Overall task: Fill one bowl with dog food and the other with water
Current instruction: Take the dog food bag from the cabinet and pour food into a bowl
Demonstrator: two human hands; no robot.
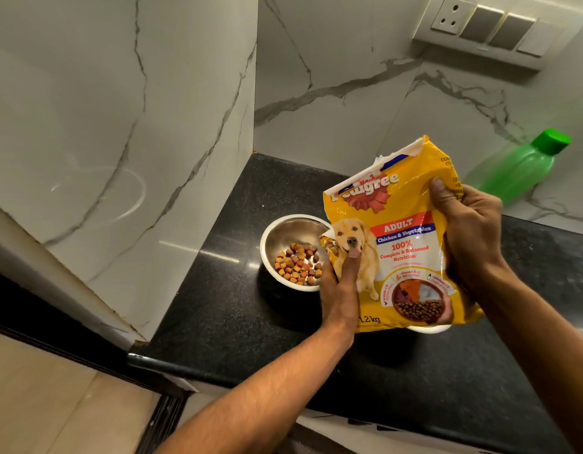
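a: how's the grip?
b: both hands hold the bag [405, 244]. left hand [337, 286] pinches its torn corner, thumb up on the front; right hand [470, 231] clasps the far edge.
a: and the kibble [296, 263]?
b: in the steel bowl [283, 231] on the counter [218, 306], just under that corner.

White marble-veined walls [119, 103], black speckled counter [237, 326], switch panel [490, 31] far right, pale floor [44, 404] near left.

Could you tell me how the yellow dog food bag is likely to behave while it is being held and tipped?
The dog food bag looks like thin, creased film, so it probably flexes and sags; the left hand and right hand both grip it. Its glossy surface may be slippery. Kibble inside likely shifts toward the torn corner over the steel bowl.
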